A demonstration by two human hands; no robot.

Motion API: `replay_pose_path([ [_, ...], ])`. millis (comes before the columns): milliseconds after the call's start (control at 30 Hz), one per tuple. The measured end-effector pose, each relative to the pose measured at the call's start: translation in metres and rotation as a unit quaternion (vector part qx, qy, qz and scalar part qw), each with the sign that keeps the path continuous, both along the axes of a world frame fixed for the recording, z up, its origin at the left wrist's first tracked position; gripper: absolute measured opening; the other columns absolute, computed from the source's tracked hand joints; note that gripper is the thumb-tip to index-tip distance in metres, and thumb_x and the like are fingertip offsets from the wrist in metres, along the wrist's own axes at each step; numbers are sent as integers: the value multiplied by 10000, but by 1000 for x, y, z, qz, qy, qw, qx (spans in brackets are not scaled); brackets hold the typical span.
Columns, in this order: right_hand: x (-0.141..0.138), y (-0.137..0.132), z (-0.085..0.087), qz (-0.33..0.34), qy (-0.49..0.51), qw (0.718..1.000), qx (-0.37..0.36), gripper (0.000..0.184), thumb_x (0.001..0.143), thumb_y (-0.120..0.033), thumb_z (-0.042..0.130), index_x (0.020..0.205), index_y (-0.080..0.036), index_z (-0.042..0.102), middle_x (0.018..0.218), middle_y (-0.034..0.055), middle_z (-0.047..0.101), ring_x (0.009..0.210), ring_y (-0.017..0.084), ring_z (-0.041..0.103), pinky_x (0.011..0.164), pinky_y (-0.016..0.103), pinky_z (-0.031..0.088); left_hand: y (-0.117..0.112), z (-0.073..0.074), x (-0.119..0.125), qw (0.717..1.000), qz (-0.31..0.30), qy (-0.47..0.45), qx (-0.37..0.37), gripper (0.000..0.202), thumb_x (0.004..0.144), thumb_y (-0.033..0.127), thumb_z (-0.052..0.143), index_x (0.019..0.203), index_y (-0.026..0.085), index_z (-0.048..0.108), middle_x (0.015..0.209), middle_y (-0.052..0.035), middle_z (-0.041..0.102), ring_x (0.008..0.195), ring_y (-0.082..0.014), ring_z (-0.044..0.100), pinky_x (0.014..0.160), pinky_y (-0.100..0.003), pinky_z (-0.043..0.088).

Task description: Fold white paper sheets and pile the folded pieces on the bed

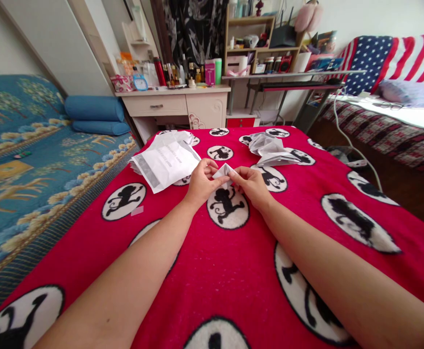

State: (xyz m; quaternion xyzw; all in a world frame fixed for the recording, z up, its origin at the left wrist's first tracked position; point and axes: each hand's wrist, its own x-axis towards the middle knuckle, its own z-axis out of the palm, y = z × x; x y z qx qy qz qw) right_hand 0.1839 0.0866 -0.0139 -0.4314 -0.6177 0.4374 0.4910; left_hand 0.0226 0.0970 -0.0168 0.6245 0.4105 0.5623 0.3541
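Between my hands is a small folded piece of white and grey paper point(224, 171), its top coming to a point. My left hand point(203, 180) pinches its left side, thumb laid across the lower edge. On the other side my right hand point(250, 183) grips it with thumb and fingers. A stack of flat white paper sheets point(170, 162) with grey bands and printed text lies to the left of my left hand. Beyond my right hand sits a loose pile of folded grey-white papers point(272, 149). Everything rests over a red blanket point(212, 271) with black-and-white monkey ovals.
A tiny pale scrap point(137, 211) lies on the blanket at left. A blue patterned sofa point(52, 160) runs along the left side. At the back stand a white dresser point(168, 104) with bottles and a desk with shelves point(250, 51). A white cable point(355, 145) hangs at right.
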Motion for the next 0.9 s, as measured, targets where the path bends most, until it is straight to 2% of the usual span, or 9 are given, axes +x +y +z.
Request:
replay_pose_path([
  [100,0,1,-2,26,16,1000,-7,366,788,-525,620,721,-165,608,502,-36,517,437,77,404,439,225,266,0,0,-1,997,-48,-36,-49,482,646,346,784,1047,154,600,771,-7,664,651,-128,636,608,-227,504],
  [200,0,1,-1,56,12,998,-27,365,780,-506,632,668,-162,577,484,-40,495,434,72,386,438,226,238,0,-2,-2,991,-87,-56,-88,388,685,392,750,961,129,676,811,-39,695,654,-133,634,620,-243,508],
  [267,0,1,-1,64,4,997,-35,368,775,-499,634,647,-162,560,470,-45,479,428,69,372,434,226,224,0,-3,-2,987,-97,-72,-106,354,672,384,761,899,122,688,770,-33,694,624,-127,623,604,-240,504],
  [433,-3,0,2,46,10,999,-17,347,748,-495,660,686,-171,551,526,-34,543,451,78,437,439,216,287,1,-3,1,977,-56,-162,-128,337,600,327,803,812,136,625,680,5,668,561,-100,607,571,-222,504],
  [567,-5,0,2,39,25,998,-32,328,666,-442,733,784,-178,577,634,-2,624,512,110,529,442,215,340,1,0,1,961,-29,-221,-164,409,541,315,823,793,161,539,665,31,655,574,-118,632,602,-272,549],
  [667,-4,2,0,-17,39,999,-21,286,694,-432,701,772,-181,588,610,-2,612,505,112,519,445,222,359,-1,2,0,964,-41,-180,-191,404,544,340,829,767,151,551,671,11,669,599,-142,658,615,-292,563],
  [767,-2,4,-1,-80,60,995,22,273,718,-435,677,777,-178,608,615,-9,591,503,101,486,457,224,373,-3,1,1,974,-58,-94,-196,368,565,362,830,735,124,607,640,-22,680,577,-143,660,546,-238,528],
  [833,-1,4,-1,-97,71,992,37,281,717,-437,682,803,-178,615,640,-10,595,508,97,480,465,224,380,-2,-1,2,977,-56,-73,-195,361,572,367,831,729,117,623,610,-26,675,554,-137,656,503,-209,500],
  [900,-2,3,0,-85,82,992,35,285,709,-436,696,802,-181,607,645,-15,598,506,91,477,470,220,379,-1,-3,3,976,-43,-87,-194,367,573,370,836,735,117,624,593,-21,671,539,-133,654,481,-193,486],
])
